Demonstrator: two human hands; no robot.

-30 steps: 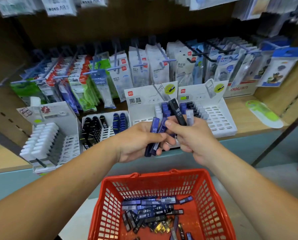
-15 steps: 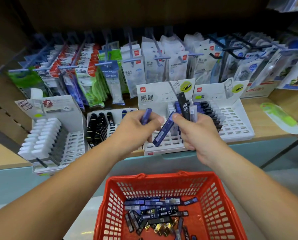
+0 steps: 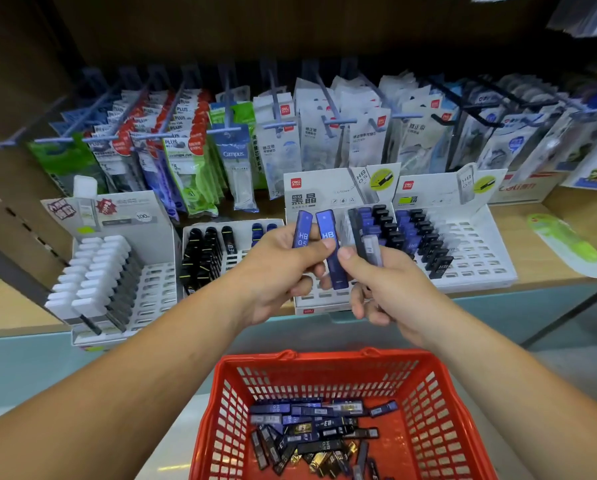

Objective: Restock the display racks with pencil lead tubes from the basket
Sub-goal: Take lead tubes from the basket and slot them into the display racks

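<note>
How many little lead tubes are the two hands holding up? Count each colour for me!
Blue tubes: 2
Black tube: 1
Clear grey tube: 1
Total: 4

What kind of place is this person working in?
Probably a stationery shop: hanging packs fill the back wall, white racks hold lead tubes, and a red basket below holds more stock.
</note>
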